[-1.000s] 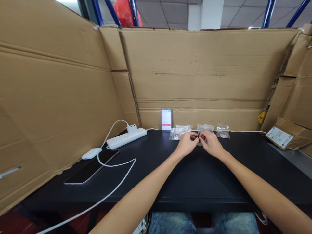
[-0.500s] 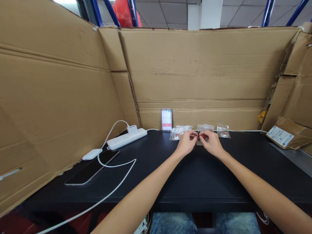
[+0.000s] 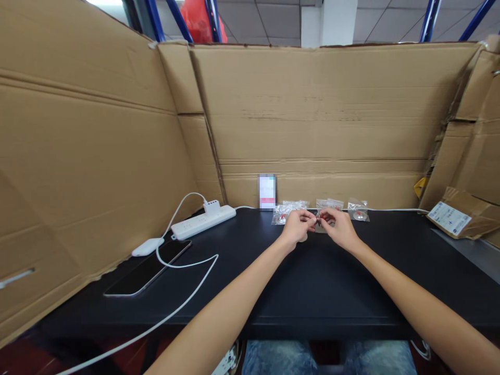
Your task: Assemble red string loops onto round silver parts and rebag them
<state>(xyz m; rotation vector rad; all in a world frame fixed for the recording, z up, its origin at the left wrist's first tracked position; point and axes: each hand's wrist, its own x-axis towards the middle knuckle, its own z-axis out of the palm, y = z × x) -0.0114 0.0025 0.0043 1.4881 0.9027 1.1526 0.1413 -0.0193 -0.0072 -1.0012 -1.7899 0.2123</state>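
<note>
Close together over the far part of the black table (image 3: 250, 291), my left hand (image 3: 298, 227) and my right hand (image 3: 339, 226) meet at their fingertips. Both are closed in a pinch on a small dark object (image 3: 318, 219) between them, too small to identify. Behind my left hand lie clear plastic bags (image 3: 282, 212) with something red inside. Another clear bag (image 3: 330, 204) is just beyond my right fingers. To the right of that hand rests a third clear bag (image 3: 358, 210), holding a small round item with red on it.
A phone (image 3: 267, 191) leans upright against the cardboard wall (image 3: 320, 130). At left are a white power strip (image 3: 205, 221), a white charger (image 3: 147, 247), a large phone (image 3: 146, 271) and a looping white cable (image 3: 187, 300). A brown package (image 3: 464, 213) sits at the right.
My left hand has shifted slightly left and turned a little. The red seen between my fingers before is now mostly hidden. My right hand has hardly moved.
</note>
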